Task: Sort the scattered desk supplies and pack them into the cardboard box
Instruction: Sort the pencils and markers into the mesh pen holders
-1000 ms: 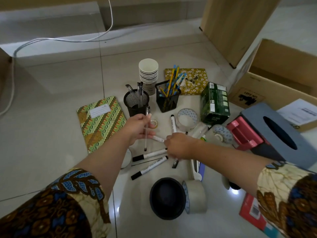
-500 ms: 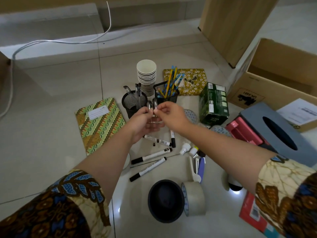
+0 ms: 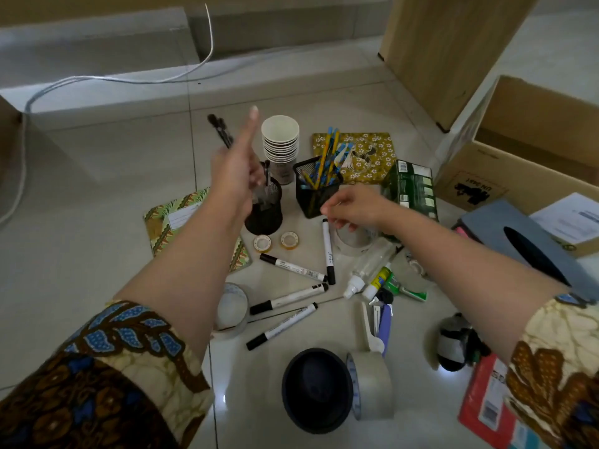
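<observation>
Pale tiled floor [image 3: 97, 254]. Far: white cable [image 3: 113, 78]; wood panel [image 3: 447, 43] far right. Right: open cardboard box [image 3: 518, 150], grey tissue box [image 3: 518, 234] just near of it. Centre far: cup stack [image 3: 280, 140], round mesh pot [image 3: 264, 212], square mesh pot [image 3: 316, 192], floral book [image 3: 372, 150], green box [image 3: 410, 186]. Left: notebook [image 3: 168, 222]. Middle: two small tape rolls [image 3: 262, 244] side by side, four markers [image 3: 293, 268], clear tape roll [image 3: 353, 243], glue bottles [image 3: 366, 270]. Near: black bowl [image 3: 316, 390] touching big tape roll [image 3: 372, 384]; white tape roll [image 3: 231, 306] at left; red book [image 3: 486, 403] at right.
</observation>
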The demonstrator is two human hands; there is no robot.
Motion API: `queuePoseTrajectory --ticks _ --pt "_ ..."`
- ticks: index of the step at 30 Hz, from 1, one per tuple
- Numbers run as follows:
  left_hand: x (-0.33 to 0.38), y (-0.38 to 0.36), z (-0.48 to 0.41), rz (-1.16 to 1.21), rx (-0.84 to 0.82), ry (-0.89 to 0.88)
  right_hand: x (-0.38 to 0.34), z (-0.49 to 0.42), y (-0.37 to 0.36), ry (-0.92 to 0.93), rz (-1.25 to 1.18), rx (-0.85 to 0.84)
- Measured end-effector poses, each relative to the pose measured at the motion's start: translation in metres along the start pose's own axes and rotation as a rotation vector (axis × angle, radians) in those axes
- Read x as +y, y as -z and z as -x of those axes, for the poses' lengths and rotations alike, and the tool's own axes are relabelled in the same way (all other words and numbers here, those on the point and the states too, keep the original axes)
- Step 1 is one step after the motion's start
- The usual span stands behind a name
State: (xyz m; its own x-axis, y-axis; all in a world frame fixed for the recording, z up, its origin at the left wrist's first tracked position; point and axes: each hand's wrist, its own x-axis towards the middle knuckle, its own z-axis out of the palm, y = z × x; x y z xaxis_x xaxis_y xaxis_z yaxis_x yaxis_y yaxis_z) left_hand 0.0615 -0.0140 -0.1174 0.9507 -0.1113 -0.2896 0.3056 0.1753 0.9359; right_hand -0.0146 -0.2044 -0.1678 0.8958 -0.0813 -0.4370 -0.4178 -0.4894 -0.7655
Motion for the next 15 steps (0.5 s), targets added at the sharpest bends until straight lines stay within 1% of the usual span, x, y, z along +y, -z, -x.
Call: queuePoseTrajectory --ticks 3,6,9,11,13,15 --pt "0.014 0.003 -0.015 0.108 0.069 -0.100 0.004 -0.007 -0.025 0.018 -0.019 0.049" --pt "0.008 0.004 -0.026 0.061 0.142 -0.139 0.000 -0.012 -0.051 0.025 -0.002 0.012" --pt "-0.008 0.004 -0.035 -0.061 0.150 -0.114 -0.003 -0.017 -0.066 0.063 0.035 -0.030" --pt "-0.023 0.005 -0.040 -0.172 0.152 -0.109 -0.003 -0.021 -0.068 0.058 0.018 -0.020" --pt "-0.037 0.008 -0.043 -0.258 0.157 -0.144 -0.002 -0.024 -0.067 0.048 0.020 0.003" --pt "-0.044 0.009 -0.045 -0.307 0.169 -0.195 0.000 -0.023 -0.064 0.073 0.149 0.000"
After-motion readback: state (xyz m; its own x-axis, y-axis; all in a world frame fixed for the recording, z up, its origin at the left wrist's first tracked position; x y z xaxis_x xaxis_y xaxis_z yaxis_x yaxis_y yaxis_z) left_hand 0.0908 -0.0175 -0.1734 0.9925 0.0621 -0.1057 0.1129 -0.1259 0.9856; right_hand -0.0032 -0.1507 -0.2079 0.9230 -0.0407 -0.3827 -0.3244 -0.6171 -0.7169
